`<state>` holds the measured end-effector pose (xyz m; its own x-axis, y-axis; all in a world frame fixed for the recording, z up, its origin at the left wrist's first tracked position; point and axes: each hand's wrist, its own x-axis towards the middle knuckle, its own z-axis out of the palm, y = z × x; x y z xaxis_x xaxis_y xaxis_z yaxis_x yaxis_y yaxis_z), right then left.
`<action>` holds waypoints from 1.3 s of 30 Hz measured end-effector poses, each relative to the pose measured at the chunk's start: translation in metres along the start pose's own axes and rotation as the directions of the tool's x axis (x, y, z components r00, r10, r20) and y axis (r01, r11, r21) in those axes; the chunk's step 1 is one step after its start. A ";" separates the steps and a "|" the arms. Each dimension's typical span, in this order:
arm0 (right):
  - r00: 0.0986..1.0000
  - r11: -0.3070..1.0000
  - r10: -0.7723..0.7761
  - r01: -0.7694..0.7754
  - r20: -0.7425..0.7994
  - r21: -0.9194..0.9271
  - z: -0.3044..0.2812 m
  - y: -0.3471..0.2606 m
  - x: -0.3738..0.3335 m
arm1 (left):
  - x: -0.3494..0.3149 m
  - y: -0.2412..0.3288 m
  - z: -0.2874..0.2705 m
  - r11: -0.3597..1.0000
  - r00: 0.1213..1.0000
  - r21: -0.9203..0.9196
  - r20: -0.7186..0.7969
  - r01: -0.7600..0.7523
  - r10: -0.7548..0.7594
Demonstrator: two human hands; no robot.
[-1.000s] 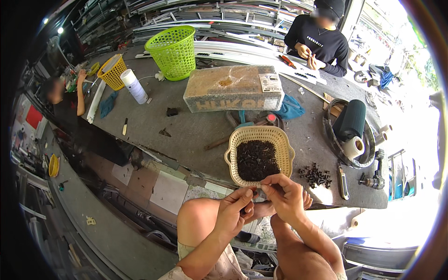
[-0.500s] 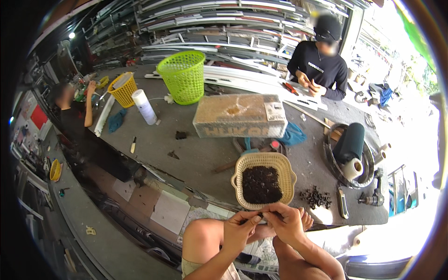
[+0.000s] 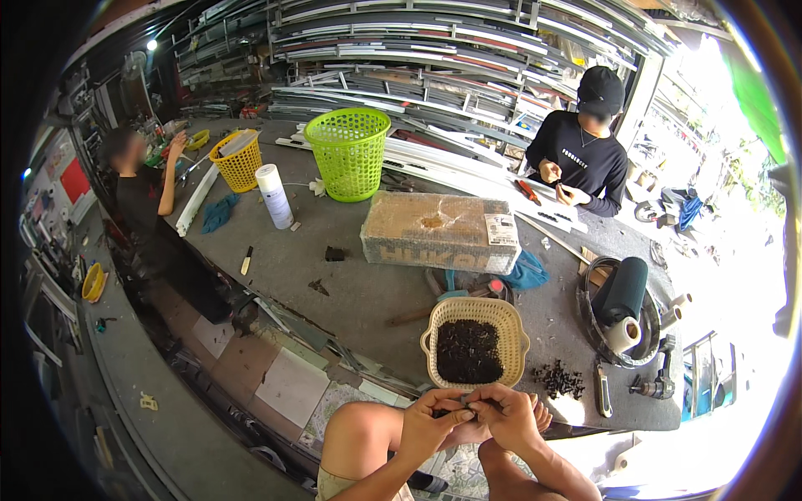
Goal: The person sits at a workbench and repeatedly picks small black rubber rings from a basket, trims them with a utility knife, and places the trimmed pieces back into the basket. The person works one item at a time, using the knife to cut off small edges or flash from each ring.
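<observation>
My left hand (image 3: 433,424) and my right hand (image 3: 508,416) meet at the near edge of the table, fingertips together. Both are closed in a pinch on a small dark piece (image 3: 465,402), mostly covered by the fingers and too small to name. Just beyond them stands a cream plastic basket (image 3: 520,336) with two side handles, holding a heap of small black pieces (image 3: 469,351). To the right of the basket, a loose pile of small black parts (image 3: 560,380) lies on the grey table (image 3: 334,292).
A wrapped cardboard box (image 3: 439,230) sits behind the basket, beside a green basket (image 3: 347,159) and a spray can (image 3: 274,197). Rightward lie a utility knife (image 3: 603,391), a drill (image 3: 656,384) and a black tub (image 3: 585,321) with rolls. Two people (image 3: 576,159) work across and at left.
The view has tilted, so the table and its things sit lower in the picture. My hands stay together, pinching at the same place before the basket. The person at left has shifted slightly.
</observation>
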<state>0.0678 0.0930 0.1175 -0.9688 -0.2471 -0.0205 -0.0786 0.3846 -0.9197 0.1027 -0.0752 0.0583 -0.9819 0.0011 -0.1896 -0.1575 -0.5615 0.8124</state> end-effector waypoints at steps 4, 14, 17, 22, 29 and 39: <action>0.990 0.985 -0.139 0.135 -0.034 -0.105 0.005 -0.008 0.001 | 0.000 0.008 0.001 0.989 0.994 0.123 0.061 0.078 -0.086; 0.975 0.429 -0.148 0.214 0.166 -0.878 -0.012 0.027 0.086 | -0.009 0.000 -0.019 0.991 0.990 -0.005 0.053 0.131 -0.130; 0.957 0.258 0.077 0.253 0.281 -0.932 0.001 0.052 0.108 | -0.027 0.001 -0.029 0.972 0.959 -0.043 0.179 0.231 -0.220; 0.982 0.440 -0.004 0.169 0.187 -0.882 -0.003 0.069 0.107 | -0.033 -0.021 -0.042 0.917 0.913 -0.057 0.133 0.395 -0.385; 0.985 0.644 -0.162 0.156 0.066 -0.749 -0.009 0.037 0.088 | -0.031 -0.008 -0.045 0.798 0.886 -0.391 0.268 0.459 -0.378; 0.969 0.850 -0.212 0.119 -0.127 -0.512 -0.017 0.021 0.077 | -0.019 0.012 -0.029 0.833 0.899 -0.360 0.291 0.419 -0.327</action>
<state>-0.0126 0.0972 0.1030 -0.9519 -0.2080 0.2249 -0.3026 0.7535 -0.5837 0.1220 -0.1062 0.0560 -0.8623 0.4250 -0.2755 -0.5048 -0.7655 0.3990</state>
